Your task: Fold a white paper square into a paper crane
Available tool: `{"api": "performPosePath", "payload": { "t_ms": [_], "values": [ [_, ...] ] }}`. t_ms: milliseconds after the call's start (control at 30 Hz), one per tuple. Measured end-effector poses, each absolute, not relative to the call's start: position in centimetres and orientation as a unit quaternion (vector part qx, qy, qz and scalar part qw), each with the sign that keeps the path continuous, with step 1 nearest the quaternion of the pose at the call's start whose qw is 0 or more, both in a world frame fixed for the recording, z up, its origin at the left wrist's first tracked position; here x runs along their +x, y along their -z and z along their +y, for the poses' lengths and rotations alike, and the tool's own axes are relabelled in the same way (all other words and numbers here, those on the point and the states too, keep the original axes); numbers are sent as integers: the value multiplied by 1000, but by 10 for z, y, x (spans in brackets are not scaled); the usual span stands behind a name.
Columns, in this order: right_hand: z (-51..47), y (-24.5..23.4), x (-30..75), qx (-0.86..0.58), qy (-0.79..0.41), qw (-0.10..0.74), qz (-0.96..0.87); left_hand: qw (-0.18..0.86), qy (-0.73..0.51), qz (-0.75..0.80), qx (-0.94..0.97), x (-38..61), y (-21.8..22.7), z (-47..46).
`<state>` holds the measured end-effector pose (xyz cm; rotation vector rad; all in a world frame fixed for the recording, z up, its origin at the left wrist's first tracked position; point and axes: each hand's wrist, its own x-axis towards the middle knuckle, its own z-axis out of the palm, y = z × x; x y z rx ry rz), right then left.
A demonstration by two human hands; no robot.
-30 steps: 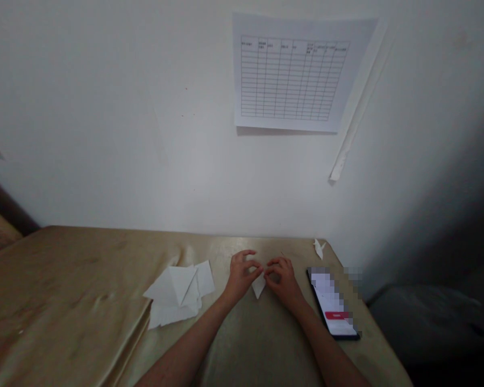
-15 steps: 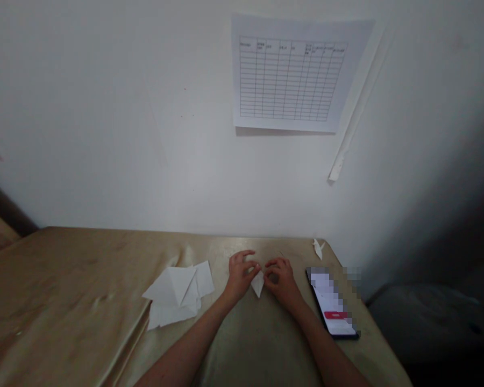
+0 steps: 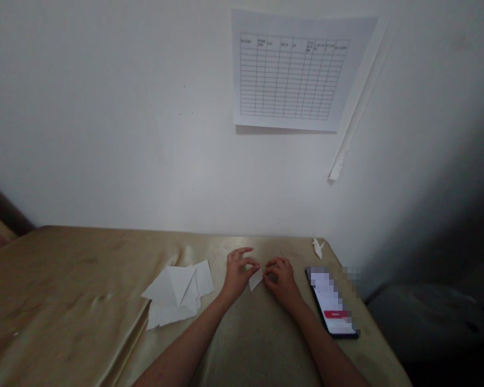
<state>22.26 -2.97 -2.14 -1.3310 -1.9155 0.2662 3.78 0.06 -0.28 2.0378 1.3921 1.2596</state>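
Observation:
A small folded white paper piece (image 3: 255,279) is pinched between both hands just above the tan table (image 3: 84,301). My left hand (image 3: 237,271) grips its left upper edge with thumb and fingertips, the other fingers raised. My right hand (image 3: 280,278) is curled with its fingertips closed on the paper's right upper corner. The paper's pointed end hangs down toward me.
A loose pile of white folded sheets (image 3: 177,293) lies left of my hands. A phone (image 3: 331,306) with a lit screen rests at the right near the table edge. A small folded paper figure (image 3: 318,248) sits at the back right corner. A printed grid sheet (image 3: 292,75) hangs on the wall.
The paper piece has tilted and shifted slightly left between my fingers. Both hands stay in nearly the same place.

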Motion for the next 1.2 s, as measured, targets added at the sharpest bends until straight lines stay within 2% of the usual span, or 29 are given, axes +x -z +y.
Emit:
{"api": "performPosePath", "payload": {
  "t_ms": [800,933,1200],
  "values": [
    [-27,26,227,-549,-100,400,-727,156,-436,492,737,33,7,3],
    [-24,26,233,-574,-95,404,-706,142,-394,507,753,24,6,7],
    [-20,28,238,-594,-99,409,-685,179,-294,525,778,21,7,5]
  ]
}}
